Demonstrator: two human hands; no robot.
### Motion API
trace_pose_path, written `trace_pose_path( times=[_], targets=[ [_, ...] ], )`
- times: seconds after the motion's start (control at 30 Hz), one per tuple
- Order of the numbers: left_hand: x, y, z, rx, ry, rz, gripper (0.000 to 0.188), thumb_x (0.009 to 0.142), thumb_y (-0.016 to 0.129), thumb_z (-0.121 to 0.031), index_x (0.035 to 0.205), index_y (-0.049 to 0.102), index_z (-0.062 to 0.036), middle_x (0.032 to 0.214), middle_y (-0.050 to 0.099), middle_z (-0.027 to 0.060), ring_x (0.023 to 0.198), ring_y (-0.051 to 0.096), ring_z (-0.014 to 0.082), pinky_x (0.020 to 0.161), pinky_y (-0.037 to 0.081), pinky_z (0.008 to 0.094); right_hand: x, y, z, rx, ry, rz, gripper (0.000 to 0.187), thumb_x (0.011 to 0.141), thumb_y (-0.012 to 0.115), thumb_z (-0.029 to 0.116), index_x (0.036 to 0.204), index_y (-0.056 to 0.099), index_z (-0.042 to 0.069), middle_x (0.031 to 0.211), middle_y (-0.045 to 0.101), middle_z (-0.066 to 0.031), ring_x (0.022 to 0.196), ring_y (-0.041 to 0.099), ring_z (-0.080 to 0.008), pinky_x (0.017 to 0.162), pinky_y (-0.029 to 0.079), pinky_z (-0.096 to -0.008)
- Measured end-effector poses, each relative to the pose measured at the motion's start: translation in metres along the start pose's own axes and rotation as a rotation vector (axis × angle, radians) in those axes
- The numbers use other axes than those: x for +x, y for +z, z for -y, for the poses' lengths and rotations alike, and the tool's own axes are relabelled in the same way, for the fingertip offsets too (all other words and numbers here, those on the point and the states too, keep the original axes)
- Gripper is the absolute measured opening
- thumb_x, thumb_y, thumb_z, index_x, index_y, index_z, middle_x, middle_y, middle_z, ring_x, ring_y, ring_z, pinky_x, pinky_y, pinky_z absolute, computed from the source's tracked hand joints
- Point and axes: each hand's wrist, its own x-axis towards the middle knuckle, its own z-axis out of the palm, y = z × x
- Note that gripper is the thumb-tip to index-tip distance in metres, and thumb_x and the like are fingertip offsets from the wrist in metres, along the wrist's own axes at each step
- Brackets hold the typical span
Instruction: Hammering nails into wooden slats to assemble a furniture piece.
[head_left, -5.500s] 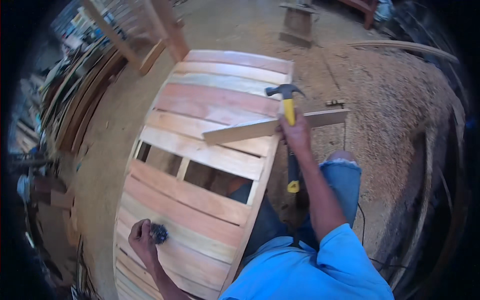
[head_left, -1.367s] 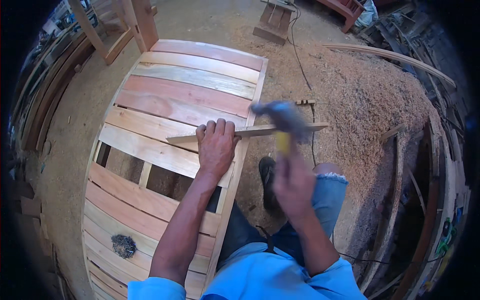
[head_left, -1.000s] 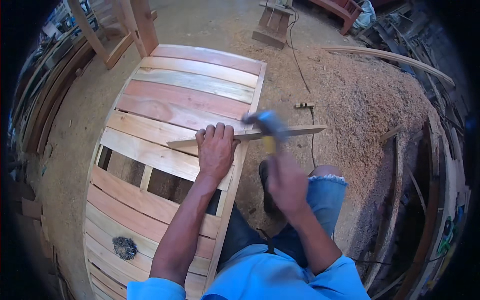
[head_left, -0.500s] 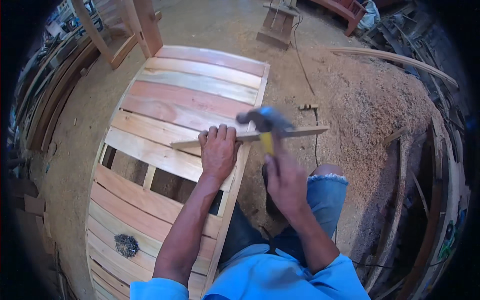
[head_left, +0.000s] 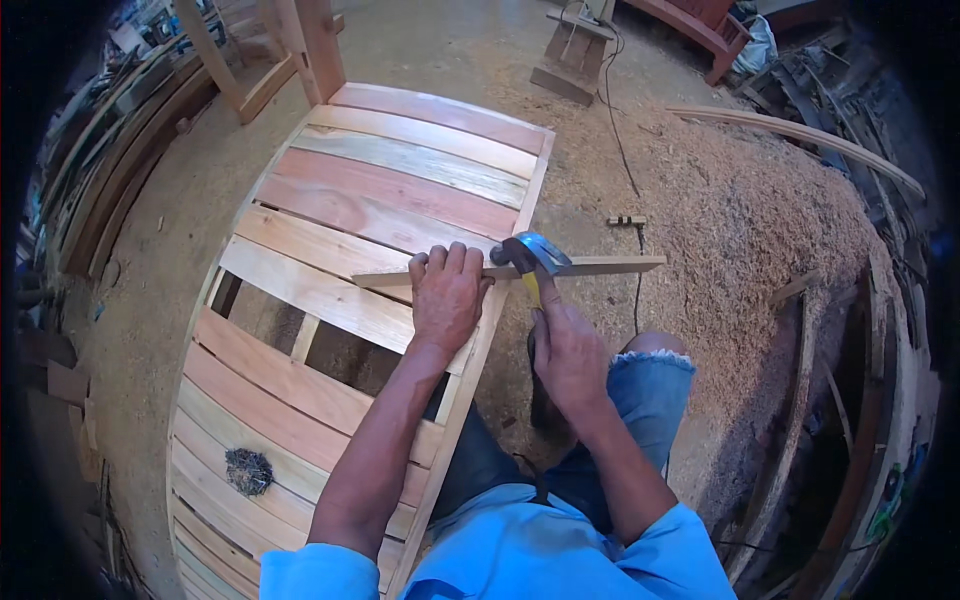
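My left hand [head_left: 447, 303] is closed over a thin wooden strip [head_left: 615, 265], pressing it across the side rail of a slatted wooden panel [head_left: 395, 190]. The strip's right end sticks out past the rail. In my right hand [head_left: 573, 362] is a claw hammer [head_left: 535, 252] with a yellow grip and a bluish metal head. Its head is at the strip over the rail, just right of my left fingers; whether it touches, I cannot tell. Any nail there is too small to make out. Left of my forearm, a dark heap of what look like nails [head_left: 248, 472] lies on the slats.
A gap [head_left: 345, 362] between slats lies beside my left forearm. Wooden posts [head_left: 315, 55] rise at the panel's far left corner. Sawdust [head_left: 760, 230] covers the floor on the right, where a cord [head_left: 622, 150] runs. Timber piles [head_left: 130, 170] line both sides.
The hammer, blurred and raised before, has come down toward the strip beside my left fingers. My left hand keeps its hold on the strip. The whole view has shifted slightly.
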Motion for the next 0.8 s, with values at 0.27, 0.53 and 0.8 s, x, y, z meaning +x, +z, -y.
trace_pose_path(
  times=[0.27,0.53,0.8],
  targets=[
    [0.02,-0.02,0.007,0.124,-0.124,0.144,0.039,0.092,0.083,-0.038,0.116,0.07,-0.0111,0.109,0.071,0.0124,0.109,0.069,0.0332,0.097,0.047,0.0528,0.018,-0.031,-0.01,1.03,0.15,-0.191,0.066,0.117,0.057,0.013,0.178,0.033,0.017,0.085,0.065,-0.0028,0.058,0.056,-0.0063,0.048,0.047,-0.024],
    [-0.077,-0.112,0.064,-0.737,-1.017,-0.129,0.038,0.11,0.066,-0.031,0.134,0.075,-0.0024,0.123,0.08,0.0154,0.108,0.075,0.03,0.101,0.055,0.0413,0.107,0.002,-0.005,0.925,0.193,0.073,0.069,0.112,0.062,0.013,0.177,0.035,0.013,0.082,0.066,-0.0045,0.052,0.058,-0.0097,0.046,0.048,-0.0271],
    [-0.155,-0.1,0.022,-1.381,-1.467,-0.74,0.024,0.113,0.063,-0.017,0.133,0.061,-0.0048,0.109,0.07,0.0072,0.101,0.073,0.021,0.084,0.064,0.0387,0.158,0.092,0.026,0.911,0.036,0.267,0.071,0.106,0.068,0.012,0.173,0.043,0.015,0.079,0.069,-0.0069,0.051,0.064,-0.0197,0.05,0.055,-0.0356]
  ],
)
